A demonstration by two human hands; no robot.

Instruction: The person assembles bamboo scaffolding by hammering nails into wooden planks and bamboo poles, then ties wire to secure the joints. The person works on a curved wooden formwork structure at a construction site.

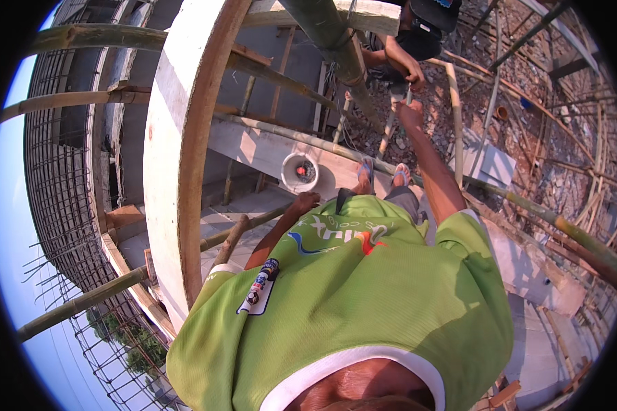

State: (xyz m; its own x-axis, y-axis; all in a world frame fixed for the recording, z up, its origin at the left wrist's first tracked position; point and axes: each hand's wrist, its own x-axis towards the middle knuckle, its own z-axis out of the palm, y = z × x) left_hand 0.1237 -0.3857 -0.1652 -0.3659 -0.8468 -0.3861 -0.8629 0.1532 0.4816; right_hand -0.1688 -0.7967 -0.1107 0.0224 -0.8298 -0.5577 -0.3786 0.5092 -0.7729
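Ahead and to the right, my right hand (410, 115) is closed around the lower end of a short, thin greyish piece (409, 94), whose kind I cannot make out. A co-worker's hand (408, 67) is at its upper end. My left hand (306, 201) is low by my left side, its fingers curled in; whether anything is in them is hidden. Just beyond it, a white bucket (299, 172) stands on a concrete ledge with something small and red inside. A pen-like tube (262, 282) lies against my green shirt.
A tall pale board (178, 151) rises close on my left. Bamboo poles (562, 222) cross the scaffold on several sides. My sandalled feet (401, 175) are at the bamboo-edged ledge (253, 147). Rubble (480, 58) covers the ground below; a rebar mesh (58, 185) stands far left.
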